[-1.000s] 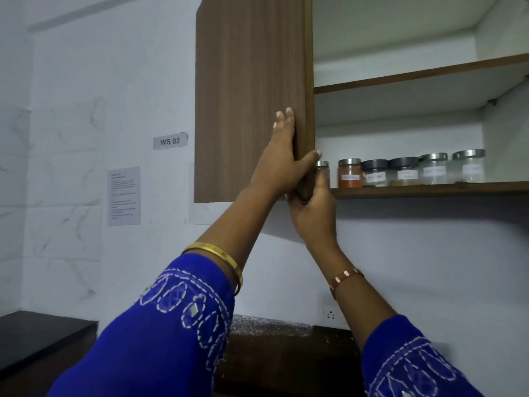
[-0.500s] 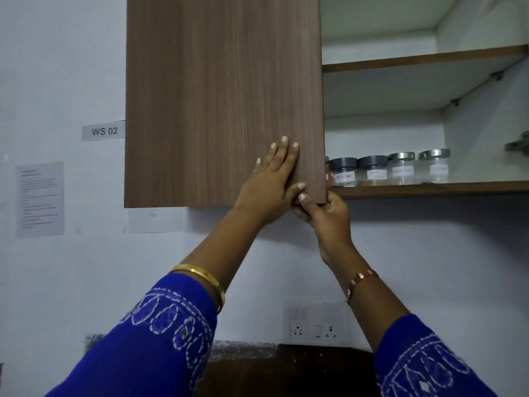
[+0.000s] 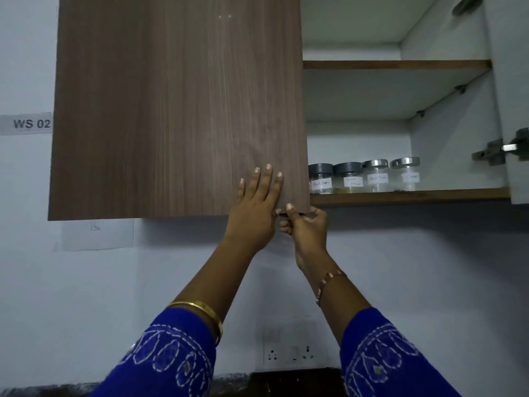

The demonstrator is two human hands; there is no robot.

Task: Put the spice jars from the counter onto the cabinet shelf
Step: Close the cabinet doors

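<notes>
Several labelled spice jars (image 3: 363, 179) stand in a row on the lower cabinet shelf (image 3: 409, 194); two have dark lids, two have silver lids. The brown left cabinet door (image 3: 177, 104) hides the shelf's left part. My left hand (image 3: 256, 207) lies flat against the door's lower right corner, fingers spread. My right hand (image 3: 306, 224) pinches the door's bottom edge at that corner, just below the jars.
The upper shelf (image 3: 395, 64) holds nothing visible. The right cabinet door (image 3: 512, 110) stands open with a metal hinge (image 3: 498, 151). A "WS 02" label (image 3: 27, 123) and a wall socket (image 3: 289, 353) are on the white wall. The dark counter edge (image 3: 286, 379) shows at the bottom.
The left door has swung to face me more squarely and now covers more of the shelf, hiding the orange jar. Both hands stayed at its lower corner.
</notes>
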